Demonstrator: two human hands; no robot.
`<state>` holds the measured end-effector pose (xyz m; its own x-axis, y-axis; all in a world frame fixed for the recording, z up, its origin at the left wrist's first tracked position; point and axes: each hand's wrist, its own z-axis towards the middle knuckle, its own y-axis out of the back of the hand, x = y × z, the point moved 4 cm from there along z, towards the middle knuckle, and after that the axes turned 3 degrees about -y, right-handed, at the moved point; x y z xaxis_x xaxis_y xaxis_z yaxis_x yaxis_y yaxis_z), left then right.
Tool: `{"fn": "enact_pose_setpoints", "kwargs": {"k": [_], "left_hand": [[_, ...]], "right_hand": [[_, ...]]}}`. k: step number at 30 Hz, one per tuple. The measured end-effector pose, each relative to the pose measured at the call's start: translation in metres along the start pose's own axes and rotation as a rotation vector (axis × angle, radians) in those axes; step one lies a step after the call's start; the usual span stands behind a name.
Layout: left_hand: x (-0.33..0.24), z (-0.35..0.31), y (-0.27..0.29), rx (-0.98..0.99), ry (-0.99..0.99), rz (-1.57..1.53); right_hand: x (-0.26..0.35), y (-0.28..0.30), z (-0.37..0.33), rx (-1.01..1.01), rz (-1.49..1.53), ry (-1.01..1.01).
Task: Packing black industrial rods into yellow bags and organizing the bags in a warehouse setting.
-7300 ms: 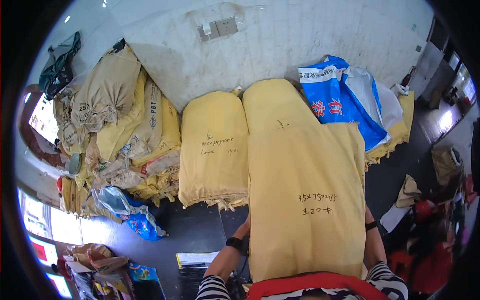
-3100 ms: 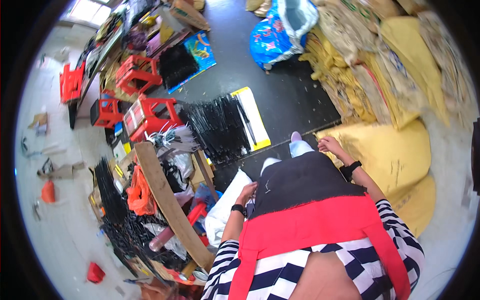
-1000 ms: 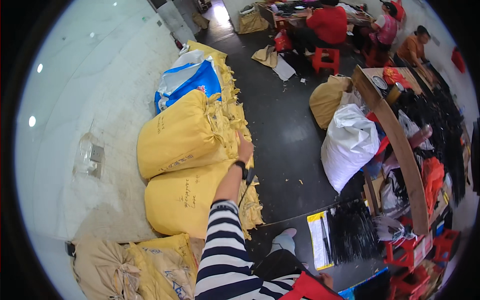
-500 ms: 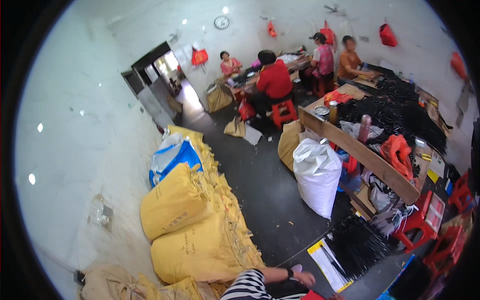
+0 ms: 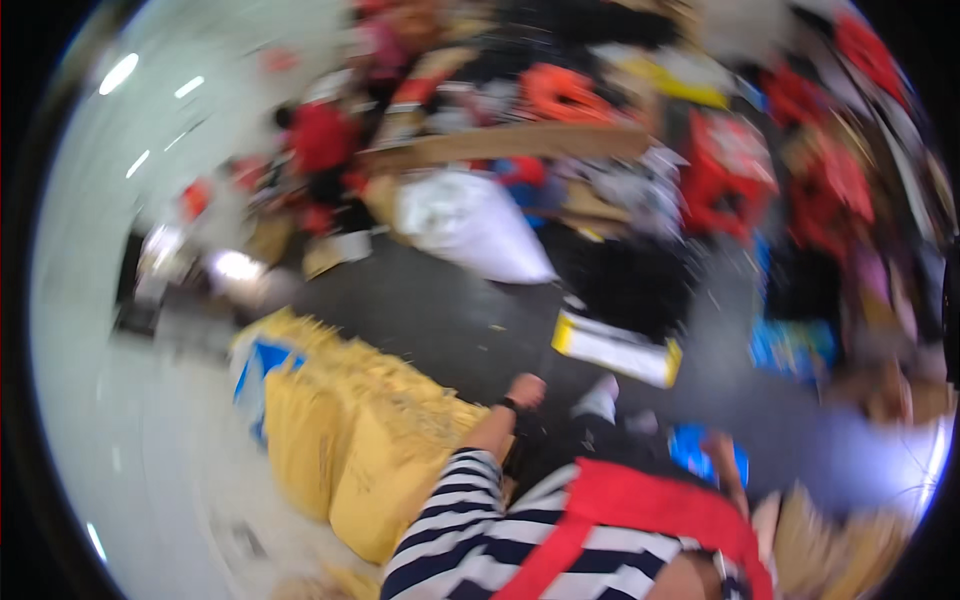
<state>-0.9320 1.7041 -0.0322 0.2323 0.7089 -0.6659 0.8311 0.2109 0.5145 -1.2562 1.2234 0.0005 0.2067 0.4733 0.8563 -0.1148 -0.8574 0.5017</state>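
Note:
My left hand (image 5: 527,390), with a dark band at the wrist, hangs low beside the pile of yellow sacks (image 5: 375,450). Motion smears its fingers, and no held object shows. Over on my right side, my right hand (image 5: 717,448) is down near a blue patterned item (image 5: 690,450) on the floor; its fingers are blurred too. A red apron (image 5: 640,500) covers the front of my striped top. Ahead on the floor lies a white sheet with yellow ends (image 5: 617,348), next to a heap of black strips (image 5: 630,285).
A full white sack (image 5: 465,225) stands ahead, by a workbench with a wooden edge board (image 5: 510,145). Red plastic stools (image 5: 728,175) are at the right. A person in red (image 5: 322,135) sits farther off. The doorway (image 5: 160,255) is at the left.
My view has swung right and downward, blurring the scene. More of my body, red apron and both arms shows now. The sacks and bench have shifted left in view.

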Motion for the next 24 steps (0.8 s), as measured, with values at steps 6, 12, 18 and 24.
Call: {"fn": "enact_pose_setpoints", "kwargs": {"k": [6,12,18,24], "left_hand": [[-0.053,0.006,-0.039,0.072,0.550,-0.686],[-0.080,0.079,-0.038,0.366,0.529,-0.742],[-0.089,0.170,0.004,0.070,0.559,-0.583],[-0.133,0.275,0.001,0.107,0.494,-0.559]], "right_hand": [[-0.038,-0.011,0.031,-0.281,1.117,-0.973],[0.028,0.019,0.055,-0.124,0.781,-0.976],[-0.001,0.070,0.047,-0.308,0.920,-0.906],[-0.079,0.133,0.037,-0.464,0.872,-1.146]]}}
